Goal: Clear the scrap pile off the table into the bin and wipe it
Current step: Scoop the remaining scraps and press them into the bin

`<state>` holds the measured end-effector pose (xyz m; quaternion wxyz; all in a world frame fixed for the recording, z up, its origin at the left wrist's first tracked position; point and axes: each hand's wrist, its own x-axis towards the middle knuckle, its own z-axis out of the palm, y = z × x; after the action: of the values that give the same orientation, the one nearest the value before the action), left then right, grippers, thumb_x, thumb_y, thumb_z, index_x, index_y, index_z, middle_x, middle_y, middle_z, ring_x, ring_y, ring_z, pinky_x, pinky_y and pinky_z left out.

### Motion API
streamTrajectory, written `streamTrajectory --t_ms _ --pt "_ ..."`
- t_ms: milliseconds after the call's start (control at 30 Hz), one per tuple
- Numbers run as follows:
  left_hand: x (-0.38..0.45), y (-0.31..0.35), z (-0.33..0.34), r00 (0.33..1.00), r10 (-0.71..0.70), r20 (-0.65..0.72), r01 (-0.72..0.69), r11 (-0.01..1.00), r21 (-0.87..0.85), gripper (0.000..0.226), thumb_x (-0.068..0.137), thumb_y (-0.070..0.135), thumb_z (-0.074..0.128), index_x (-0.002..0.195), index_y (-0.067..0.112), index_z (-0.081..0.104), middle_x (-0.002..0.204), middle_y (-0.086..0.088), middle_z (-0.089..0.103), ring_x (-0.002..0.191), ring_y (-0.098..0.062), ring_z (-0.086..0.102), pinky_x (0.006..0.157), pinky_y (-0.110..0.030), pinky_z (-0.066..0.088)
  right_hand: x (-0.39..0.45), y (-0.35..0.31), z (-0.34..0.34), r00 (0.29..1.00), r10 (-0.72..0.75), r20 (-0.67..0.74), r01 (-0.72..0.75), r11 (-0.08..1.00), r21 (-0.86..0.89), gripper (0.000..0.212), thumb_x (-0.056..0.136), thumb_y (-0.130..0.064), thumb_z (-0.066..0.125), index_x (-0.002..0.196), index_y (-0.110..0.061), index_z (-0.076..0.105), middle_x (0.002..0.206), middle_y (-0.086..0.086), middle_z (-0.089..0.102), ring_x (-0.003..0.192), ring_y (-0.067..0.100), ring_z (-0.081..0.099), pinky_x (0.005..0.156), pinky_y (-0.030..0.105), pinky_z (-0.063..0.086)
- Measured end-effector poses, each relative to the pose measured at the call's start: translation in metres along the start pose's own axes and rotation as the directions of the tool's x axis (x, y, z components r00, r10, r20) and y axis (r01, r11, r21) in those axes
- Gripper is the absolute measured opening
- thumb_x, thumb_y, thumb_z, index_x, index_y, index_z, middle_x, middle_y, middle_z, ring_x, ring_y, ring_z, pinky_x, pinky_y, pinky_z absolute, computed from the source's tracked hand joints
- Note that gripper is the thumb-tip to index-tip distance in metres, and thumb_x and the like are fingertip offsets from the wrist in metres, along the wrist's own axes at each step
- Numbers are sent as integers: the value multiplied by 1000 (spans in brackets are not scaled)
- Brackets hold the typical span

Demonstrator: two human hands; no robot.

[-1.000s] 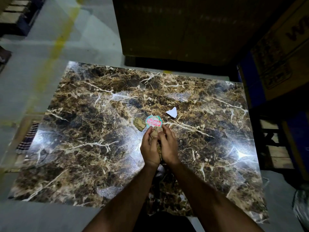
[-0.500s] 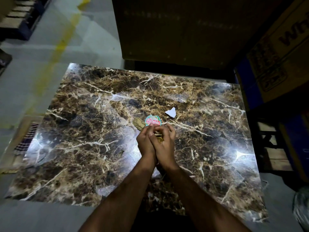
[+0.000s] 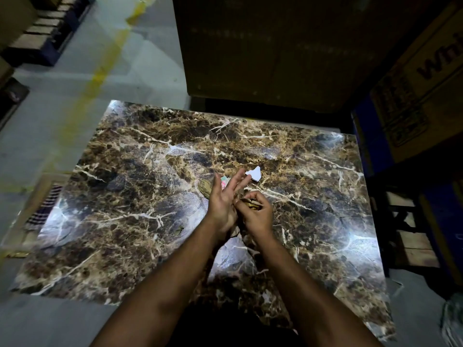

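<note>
Both hands hover over the middle of the dark marble table [image 3: 125, 221]. My right hand [image 3: 255, 214] has its fingers curled round a small bundle of brown scraps [image 3: 251, 203]. My left hand [image 3: 224, 199] is beside it, palm turned inward with the fingers spread and straight, holding nothing. Behind the left hand lie a brown scrap [image 3: 205, 187] and a pink and green label [image 3: 223, 180], mostly hidden by the fingers. A white paper scrap [image 3: 254, 173] lies just beyond the fingertips. A tiny dark scrap [image 3: 179, 230] sits left of my left wrist.
Large cardboard boxes [image 3: 413, 96] stand at the right and a dark box wall [image 3: 263, 58] behind the table. Wooden pallets [image 3: 413, 241] are at the right edge. A striped cloth [image 3: 47, 206] lies on a low surface left of the table. Something pale [image 3: 453, 319] shows at the bottom right corner.
The hands were pressed together gathering scraps; now the left hand has opened and spread its fingers, while the right hand keeps the brown scraps in its curled fingers.
</note>
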<state>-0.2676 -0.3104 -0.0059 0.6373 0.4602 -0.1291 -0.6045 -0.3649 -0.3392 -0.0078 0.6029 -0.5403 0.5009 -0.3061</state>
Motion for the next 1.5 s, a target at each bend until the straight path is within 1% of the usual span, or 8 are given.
streamTrajectory --t_ms 133,233,333,500,767,967,1233,1500 --pt "-1 19 -35 984 149 -102 -82 873 480 77 82 86 34 147 46 43 156 3 44 144 -21 36 115 -45 21 16 1 -23 999 34 26 -33 999 -39 25 80 9 77 79 -12 62 75 -2 68 66 1 68 58 18 54" --pt "0 10 -80 953 289 -92 -18 355 935 78 87 78 43 156 44 24 166 -2 23 151 -24 21 122 -55 18 27 5 -46 1000 24 -2 -24 999 -40 29 82 17 70 78 -9 59 71 1 62 55 -3 61 53 14 48" --pt "-8 -14 -94 983 185 -16 25 -45 999 103 79 94 22 161 36 0 170 1 -8 155 -27 -11 123 -56 -6 30 14 -60 1000 -7 -28 4 995 -95 27 80 16 73 79 -8 60 72 0 61 57 -5 57 59 13 47" --pt "-27 -62 -76 975 218 34 43 -342 939 109 79 95 22 161 25 13 170 -7 2 155 -36 -4 122 -60 -1 20 28 -69 998 -26 -60 19 994 -111 38 80 15 73 72 -21 61 72 -1 62 63 2 59 66 18 47" --pt "-33 -92 -65 848 456 270 -12 -492 870 29 99 44 55 107 17 55 112 -9 53 96 -31 47 75 -42 38 7 40 -76 996 -68 -49 61 988 -144 30 74 4 75 70 -24 62 72 -8 63 74 12 59 75 30 46" --pt "-30 -97 -66 837 464 290 -6 -521 854 27 103 40 47 99 15 56 98 -7 54 92 -30 48 79 -41 38 8 38 -79 988 -154 14 153 965 -211 27 74 18 74 76 -6 63 78 1 62 75 -5 57 77 12 44" --pt "-38 -87 -66 894 377 244 -14 -519 855 69 85 74 52 135 26 54 124 -5 51 112 -30 49 87 -45 36 9 46 -83 975 -179 132 214 916 -340 26 67 -12 74 70 -34 61 83 -11 66 87 10 61 81 20 46" --pt "-30 -94 -65 830 446 335 -39 -552 833 39 96 55 51 107 18 60 98 -6 55 90 -31 51 77 -43 40 8 52 -81 953 -218 210 289 859 -422 15 65 -17 73 78 -18 65 90 -2 60 90 8 59 78 14 42"
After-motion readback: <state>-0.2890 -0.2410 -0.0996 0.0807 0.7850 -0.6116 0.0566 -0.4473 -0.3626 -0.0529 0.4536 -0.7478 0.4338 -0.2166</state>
